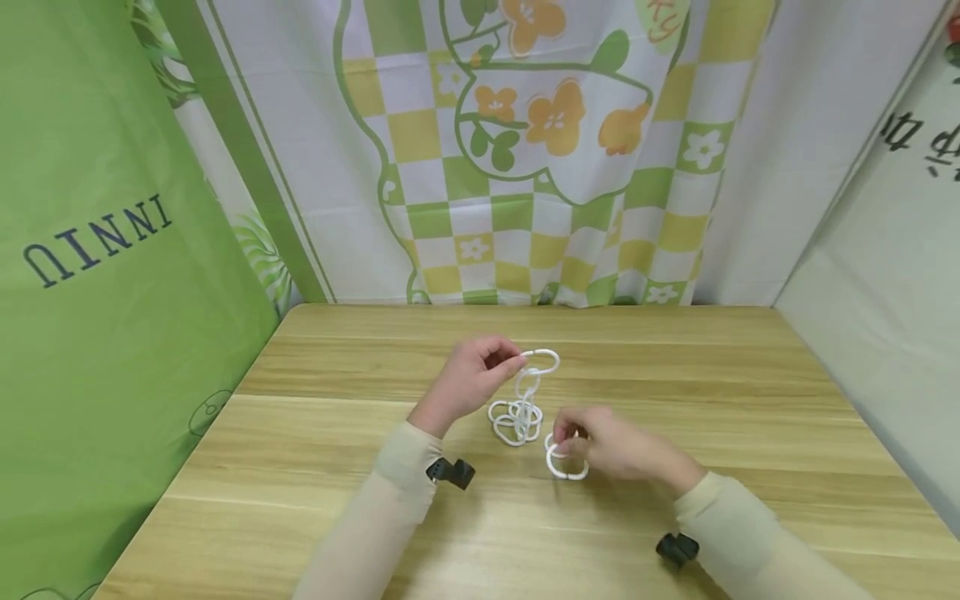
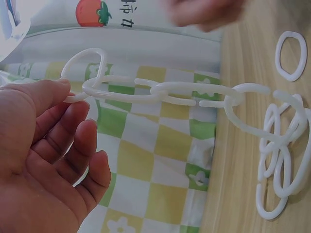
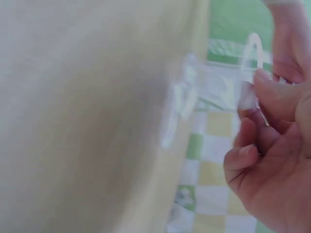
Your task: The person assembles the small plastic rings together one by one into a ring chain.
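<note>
My left hand pinches the end link of a white plastic chain between thumb and fingertips. From it the chain hangs down to a heap of oval links on the table. Each link has a small gap in its side. To the right and nearer the front, my right hand pinches a separate white link between thumb and forefinger. One loose link lies on the table beside the heap, in the left wrist view. The right wrist view is partly blurred.
The wooden table meets a checked curtain at its back edge. A green cloth hangs on the left and a white one on the right. Black wrist devices sit on both sleeves.
</note>
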Tool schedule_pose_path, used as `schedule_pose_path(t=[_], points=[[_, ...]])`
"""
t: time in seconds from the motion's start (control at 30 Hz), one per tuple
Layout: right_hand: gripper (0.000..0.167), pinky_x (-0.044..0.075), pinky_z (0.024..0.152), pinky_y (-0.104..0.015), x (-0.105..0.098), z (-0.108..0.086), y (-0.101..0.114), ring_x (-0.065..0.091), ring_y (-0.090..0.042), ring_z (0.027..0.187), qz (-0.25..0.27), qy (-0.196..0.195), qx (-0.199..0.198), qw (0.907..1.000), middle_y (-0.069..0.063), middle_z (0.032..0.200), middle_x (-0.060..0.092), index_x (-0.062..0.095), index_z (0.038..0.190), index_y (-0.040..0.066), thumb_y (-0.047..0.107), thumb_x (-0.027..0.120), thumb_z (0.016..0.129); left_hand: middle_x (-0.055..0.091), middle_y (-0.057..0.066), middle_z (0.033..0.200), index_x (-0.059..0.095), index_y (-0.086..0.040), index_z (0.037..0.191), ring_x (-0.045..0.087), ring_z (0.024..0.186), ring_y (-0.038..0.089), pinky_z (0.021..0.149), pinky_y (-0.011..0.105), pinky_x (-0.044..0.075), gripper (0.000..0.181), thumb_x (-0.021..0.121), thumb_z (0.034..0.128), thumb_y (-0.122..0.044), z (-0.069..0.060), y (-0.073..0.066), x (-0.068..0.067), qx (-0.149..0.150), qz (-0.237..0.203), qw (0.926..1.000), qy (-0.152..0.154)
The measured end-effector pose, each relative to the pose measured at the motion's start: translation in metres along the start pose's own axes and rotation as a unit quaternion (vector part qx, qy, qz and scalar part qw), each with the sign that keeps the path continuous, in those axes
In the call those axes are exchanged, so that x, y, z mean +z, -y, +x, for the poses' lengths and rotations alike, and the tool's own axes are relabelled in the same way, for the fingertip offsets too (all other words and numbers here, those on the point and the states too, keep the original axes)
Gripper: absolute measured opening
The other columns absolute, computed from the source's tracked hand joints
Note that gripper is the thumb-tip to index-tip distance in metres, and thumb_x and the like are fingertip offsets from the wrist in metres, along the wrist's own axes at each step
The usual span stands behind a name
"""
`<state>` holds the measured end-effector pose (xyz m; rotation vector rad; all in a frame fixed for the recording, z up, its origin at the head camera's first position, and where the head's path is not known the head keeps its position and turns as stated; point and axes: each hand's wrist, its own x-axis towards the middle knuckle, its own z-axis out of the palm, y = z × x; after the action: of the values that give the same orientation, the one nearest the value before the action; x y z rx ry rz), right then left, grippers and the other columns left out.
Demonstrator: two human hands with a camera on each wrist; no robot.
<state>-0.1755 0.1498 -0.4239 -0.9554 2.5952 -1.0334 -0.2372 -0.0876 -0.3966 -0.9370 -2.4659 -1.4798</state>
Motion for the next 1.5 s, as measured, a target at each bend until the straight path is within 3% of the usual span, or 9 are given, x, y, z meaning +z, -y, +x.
schedule_pose_path(t=[0.13,0.23,0.43,0.6,0.73,1.0,1.13,1.3,1.5], points=[[0.007,0.046,0.063,-0.027,-0.020,0.000,0.006,0.053,-0.011,0.074,0.013,-0.089,0.003,0.9960,0.004,0.084,0.062,0.069,0.100,0.010,0.010,0.067,0.093,0.062,-0.005,0.077,0.071,-0.010,0.094,0.052,0.064,0.011,0.056,0.025,0.045,0.011,0.068,0.0947,-0.021,-0.001,0.002,0.005,0.009,0.010,0.9999,0.011],[0.006,0.046,0.060,-0.028,-0.031,0.000,0.010,0.053,-0.014,0.071,0.034,-0.141,0.031,0.9890,0.002,0.083,0.063,0.070,0.099,0.009,0.013,0.065,0.095,0.062,-0.006,0.078,0.072,-0.011,0.093,0.053,0.064,0.011,0.057,0.025,0.046,0.011,0.068,0.0945,-0.022,-0.001,0.003,0.009,0.014,0.017,0.9995,0.023],[0.016,0.045,0.058,-0.030,-0.039,0.004,0.014,0.053,-0.020,0.072,0.079,-0.205,0.098,0.9707,-0.003,0.084,0.063,0.067,0.102,0.006,0.021,0.063,0.098,0.061,-0.007,0.079,0.072,-0.013,0.091,0.054,0.066,0.010,0.058,0.025,0.047,0.009,0.070,0.0933,-0.021,-0.003,0.002,0.017,0.016,0.024,0.9983,0.051],[0.020,0.044,0.058,-0.029,-0.037,0.008,0.014,0.054,-0.021,0.073,0.081,-0.244,0.112,0.9597,-0.006,0.085,0.064,0.067,0.102,0.003,0.022,0.063,0.097,0.060,-0.007,0.079,0.073,-0.013,0.091,0.057,0.068,0.015,0.059,0.025,0.048,0.007,0.071,0.0926,-0.020,-0.005,-0.002,0.023,0.027,0.027,0.9970,0.067],[0.021,0.044,0.057,-0.028,-0.035,0.009,0.012,0.054,-0.020,0.071,0.074,-0.272,0.109,0.9532,-0.008,0.083,0.064,0.069,0.102,0.003,0.022,0.064,0.097,0.059,-0.007,0.078,0.073,-0.013,0.092,0.058,0.069,0.021,0.058,0.024,0.047,0.007,0.070,0.0929,-0.019,-0.004,-0.005,0.025,0.022,0.029,0.9962,0.078],[0.018,0.044,0.056,-0.028,-0.033,0.011,0.009,0.054,-0.019,0.070,0.065,-0.305,0.108,0.9441,-0.005,0.079,0.063,0.070,0.099,0.005,0.022,0.066,0.095,0.060,-0.009,0.078,0.072,-0.014,0.091,0.055,0.067,0.011,0.058,0.023,0.046,0.006,0.070,0.0928,-0.019,-0.003,-0.005,0.027,0.037,0.040,0.9954,0.079],[0.021,0.045,0.058,-0.028,-0.032,0.011,0.009,0.055,-0.019,0.072,0.066,-0.315,0.114,0.9400,-0.005,0.081,0.064,0.070,0.099,0.004,0.024,0.066,0.095,0.061,-0.009,0.078,0.072,-0.014,0.091,0.056,0.065,0.013,0.056,0.023,0.046,0.007,0.071,0.0923,-0.020,-0.003,-0.007,0.027,0.044,0.028,0.9947,0.089],[0.024,0.045,0.064,-0.025,-0.030,0.011,0.010,0.057,-0.016,0.077,0.100,-0.331,0.120,0.9306,-0.008,0.087,0.067,0.069,0.102,0.002,0.024,0.066,0.096,0.063,-0.009,0.080,0.073,-0.016,0.094,0.057,0.066,0.016,0.057,0.024,0.047,0.011,0.071,0.0920,-0.026,-0.003,-0.008,0.028,0.023,0.013,0.9947,0.100],[0.021,0.046,0.064,-0.024,-0.025,0.014,0.012,0.059,-0.018,0.078,0.159,-0.333,0.113,0.9225,-0.010,0.089,0.067,0.067,0.101,0.001,0.020,0.069,0.094,0.064,-0.009,0.082,0.073,-0.014,0.098,0.056,0.068,0.012,0.059,0.024,0.048,0.015,0.068,0.0944,-0.028,-0.002,-0.008,0.029,0.003,0.014,0.9973,0.072]])
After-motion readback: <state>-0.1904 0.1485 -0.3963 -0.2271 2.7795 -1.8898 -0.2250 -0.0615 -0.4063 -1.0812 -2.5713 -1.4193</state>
